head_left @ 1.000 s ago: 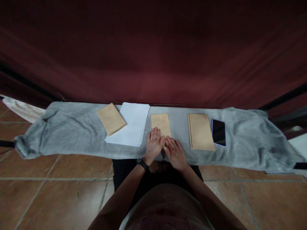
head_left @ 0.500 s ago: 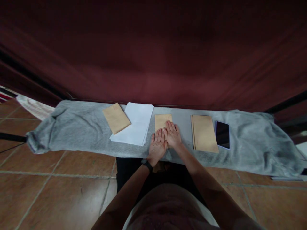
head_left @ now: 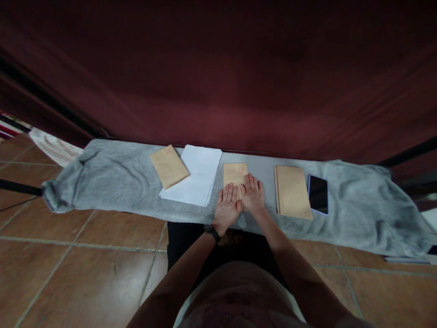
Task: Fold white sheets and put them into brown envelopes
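Observation:
A small brown paper envelope (head_left: 234,172) lies flat in front of me on the grey cloth, with a faint reddish print near its upper right corner. My left hand (head_left: 226,207) rests flat over its lower left part, fingers stretched out; a dark watch (head_left: 212,232) is on that wrist. My right hand (head_left: 253,193) lies flat across the lower right part, fingers stretched forward. Both hands are open and cover the envelope's lower half. To the left, another brown envelope (head_left: 169,166) sits askew on a stack of white paper sheets (head_left: 202,175).
A stack of larger brown envelopes (head_left: 292,191) lies to the right, beside a dark-screened phone (head_left: 318,195) with a purple edge. Grey cloth (head_left: 112,182) covers the narrow bench. A dark red fabric wall (head_left: 218,91) rises behind it. Tiled floor (head_left: 102,273) shows below.
My right hand has slid slightly right and apart from my left, uncovering the envelope's printed corner. The whole view has shifted a little.

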Available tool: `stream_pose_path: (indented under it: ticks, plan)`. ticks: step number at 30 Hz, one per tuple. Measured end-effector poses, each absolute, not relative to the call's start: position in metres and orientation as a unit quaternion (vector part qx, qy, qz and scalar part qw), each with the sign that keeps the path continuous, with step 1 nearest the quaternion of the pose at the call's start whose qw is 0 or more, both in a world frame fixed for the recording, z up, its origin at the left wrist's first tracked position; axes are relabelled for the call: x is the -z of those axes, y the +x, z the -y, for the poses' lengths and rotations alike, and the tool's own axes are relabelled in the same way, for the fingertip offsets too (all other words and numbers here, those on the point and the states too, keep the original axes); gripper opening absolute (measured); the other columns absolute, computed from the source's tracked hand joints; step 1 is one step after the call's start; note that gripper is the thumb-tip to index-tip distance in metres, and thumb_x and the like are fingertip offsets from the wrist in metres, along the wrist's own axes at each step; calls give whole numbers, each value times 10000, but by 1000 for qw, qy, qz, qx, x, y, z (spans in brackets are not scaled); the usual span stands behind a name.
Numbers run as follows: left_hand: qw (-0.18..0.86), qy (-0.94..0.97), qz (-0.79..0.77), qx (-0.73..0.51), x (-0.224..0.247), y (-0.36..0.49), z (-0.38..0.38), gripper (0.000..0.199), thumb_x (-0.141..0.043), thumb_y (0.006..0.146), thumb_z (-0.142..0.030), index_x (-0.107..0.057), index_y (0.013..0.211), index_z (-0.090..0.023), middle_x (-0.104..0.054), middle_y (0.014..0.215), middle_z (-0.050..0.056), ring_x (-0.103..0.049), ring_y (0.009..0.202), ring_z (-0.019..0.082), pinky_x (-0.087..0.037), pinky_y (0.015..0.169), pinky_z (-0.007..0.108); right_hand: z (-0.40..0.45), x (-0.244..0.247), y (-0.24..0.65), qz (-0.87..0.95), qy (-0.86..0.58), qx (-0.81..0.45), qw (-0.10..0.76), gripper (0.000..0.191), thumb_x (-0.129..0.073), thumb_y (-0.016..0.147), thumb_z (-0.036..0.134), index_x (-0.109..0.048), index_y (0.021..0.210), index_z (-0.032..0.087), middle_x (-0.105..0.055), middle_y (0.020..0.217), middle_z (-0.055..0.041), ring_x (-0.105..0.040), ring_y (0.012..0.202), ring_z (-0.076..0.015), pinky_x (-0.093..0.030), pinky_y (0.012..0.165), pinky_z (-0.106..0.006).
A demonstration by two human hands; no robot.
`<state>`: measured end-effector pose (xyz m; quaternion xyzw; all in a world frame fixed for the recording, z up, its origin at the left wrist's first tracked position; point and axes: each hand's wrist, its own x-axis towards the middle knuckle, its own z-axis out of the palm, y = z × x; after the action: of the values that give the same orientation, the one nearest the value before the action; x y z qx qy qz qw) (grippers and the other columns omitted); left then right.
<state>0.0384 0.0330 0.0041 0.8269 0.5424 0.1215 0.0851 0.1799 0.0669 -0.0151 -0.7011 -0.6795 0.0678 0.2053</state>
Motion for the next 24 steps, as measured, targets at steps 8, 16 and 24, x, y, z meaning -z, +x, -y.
stream_pose_path:
  ticks: [8, 16, 24]
  plan:
    - [66, 828, -548, -101, -5, 41, -33, 630, -360, 1003, -339, -301, 1576, -82, -253, 1655, 155, -187, 1554, 274, -138, 1264, 509, -50, 11, 195, 702, -674, -56, 224, 511, -276, 1046, 269, -482, 1476, 84, -461, 1551, -186, -376, 1469, -283, -287, 1196, -538]
    - [24, 842, -537, -53, 0, 40, -33, 626, -350, 984, -232, -268, 1593, -114, -229, 1667, 146, -147, 1561, 272, -148, 1265, 518, 2, 8, 170, 764, -605, -51, 219, 480, -283, 1058, 234, -500, 1464, 98, -511, 1523, -146, -423, 1447, -238, -311, 1209, -479]
    - [12, 838, -541, -62, -2, 43, -31, 587, -326, 1042, -344, -285, 1587, -131, -249, 1659, 155, -197, 1550, 291, -182, 1249, 541, 15, 5, 183, 756, -627, -30, 186, 476, -305, 1063, 253, -482, 1493, 151, -501, 1535, -113, -453, 1424, -245, -283, 1209, -483]
